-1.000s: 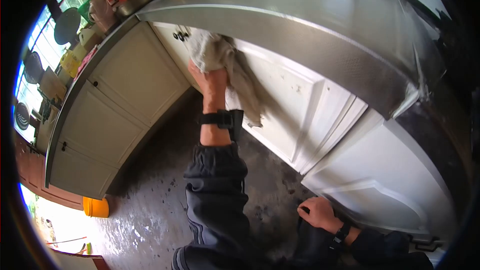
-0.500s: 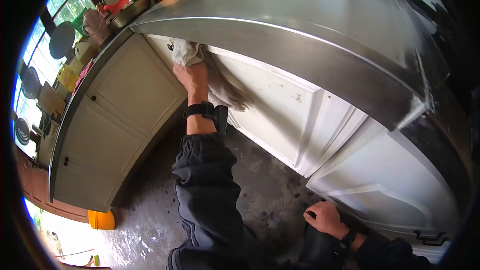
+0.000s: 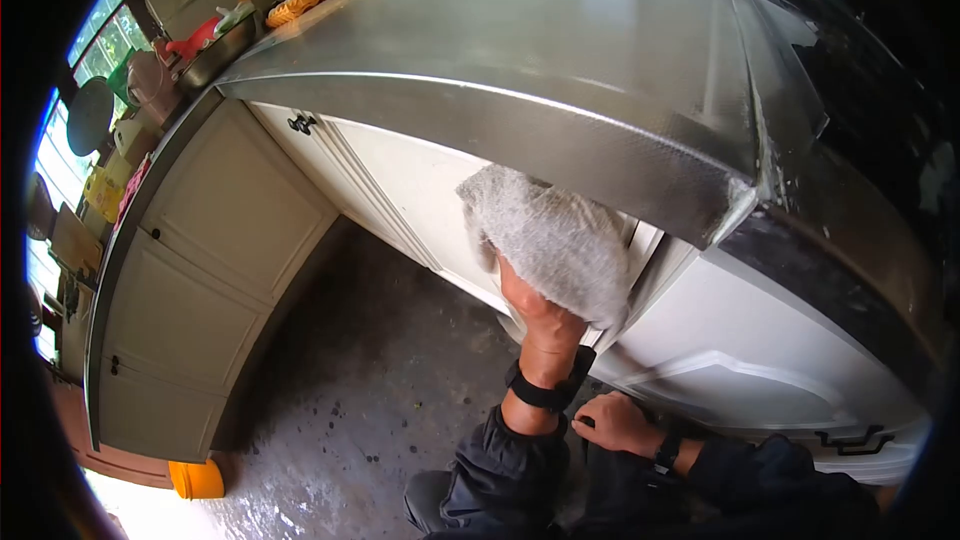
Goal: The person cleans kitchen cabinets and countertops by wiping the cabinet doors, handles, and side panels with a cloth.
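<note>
A grey, fuzzy cleaning cloth (image 3: 550, 235) is pressed against a white cabinet door (image 3: 415, 180) just under the metal countertop edge. My left hand (image 3: 540, 300) is closed on this cloth, its fingers mostly hidden beneath the fabric. Lower right, my right hand (image 3: 618, 424) rests on my dark-clad leg, its fingers curled in with nothing visible in them. A black strap circles each of my wrists.
The stainless steel countertop (image 3: 500, 20) juts out above the door, with a sharp corner on the right. Another white door with a black handle (image 3: 855, 438) stands at right. A yellow bucket (image 3: 197, 480) sits on the dark floor (image 3: 340, 380) at lower left.
My left hand has swept the cloth rightward and downward along the cabinet front, from near the black knob to the door's right side. My right hand stays on my leg. The view has shifted slightly.
</note>
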Tool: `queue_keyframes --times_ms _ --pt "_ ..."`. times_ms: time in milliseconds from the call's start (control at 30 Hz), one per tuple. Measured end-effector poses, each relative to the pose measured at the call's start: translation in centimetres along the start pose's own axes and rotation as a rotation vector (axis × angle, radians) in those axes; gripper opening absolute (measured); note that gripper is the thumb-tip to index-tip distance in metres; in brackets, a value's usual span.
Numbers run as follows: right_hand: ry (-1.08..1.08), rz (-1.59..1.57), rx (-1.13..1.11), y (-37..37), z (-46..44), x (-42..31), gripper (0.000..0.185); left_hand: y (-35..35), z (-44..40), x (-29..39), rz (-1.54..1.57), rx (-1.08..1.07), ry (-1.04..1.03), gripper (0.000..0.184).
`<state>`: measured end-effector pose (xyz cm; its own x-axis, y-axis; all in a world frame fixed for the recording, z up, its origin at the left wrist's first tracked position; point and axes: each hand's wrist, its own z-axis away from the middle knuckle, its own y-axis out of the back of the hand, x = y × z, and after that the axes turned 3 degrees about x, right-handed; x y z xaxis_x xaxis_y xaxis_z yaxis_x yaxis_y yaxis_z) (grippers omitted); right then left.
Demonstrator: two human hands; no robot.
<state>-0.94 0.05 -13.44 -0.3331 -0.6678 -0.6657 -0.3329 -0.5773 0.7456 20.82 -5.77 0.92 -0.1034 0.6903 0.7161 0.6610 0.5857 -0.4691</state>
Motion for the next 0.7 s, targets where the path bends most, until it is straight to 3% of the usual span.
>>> queue_keyframes --times_ms 100,267,333,433,467,567,667,700 --pt "-0.017 0.019 0.021 0.1 0.6 0.5 0.025 1.5 -0.6 -3.3 0.295 0.119 0.208 0.085" --pt "-0.020 -0.022 0.065 1.2 1.8 1.0 0.019 3.1 0.8 -6.0 0.513 0.089 0.212 0.089" --pt "-0.012 -0.043 0.084 1.4 2.1 1.3 0.018 3.3 0.5 -6.0 0.439 0.044 0.166 0.088" --pt "-0.079 -0.048 0.009 2.0 2.6 1.3 0.018 4.1 5.6 -10.5 0.551 0.293 0.246 0.083" --pt "-0.074 -0.009 0.040 2.3 2.7 1.1 0.019 5.3 7.8 -11.6 0.643 0.288 0.379 0.081" --pt "-0.070 0.070 0.081 2.3 2.9 0.6 0.021 8.3 11.8 -14.0 0.429 0.361 0.508 0.071" --pt "-0.071 0.115 0.028 1.4 2.6 0.7 0.021 6.9 12.3 -11.4 -0.206 0.216 0.230 0.059" --pt "-0.085 0.045 0.044 1.5 2.3 0.2 0.020 5.5 11.4 -10.3 0.034 0.263 0.227 0.054"
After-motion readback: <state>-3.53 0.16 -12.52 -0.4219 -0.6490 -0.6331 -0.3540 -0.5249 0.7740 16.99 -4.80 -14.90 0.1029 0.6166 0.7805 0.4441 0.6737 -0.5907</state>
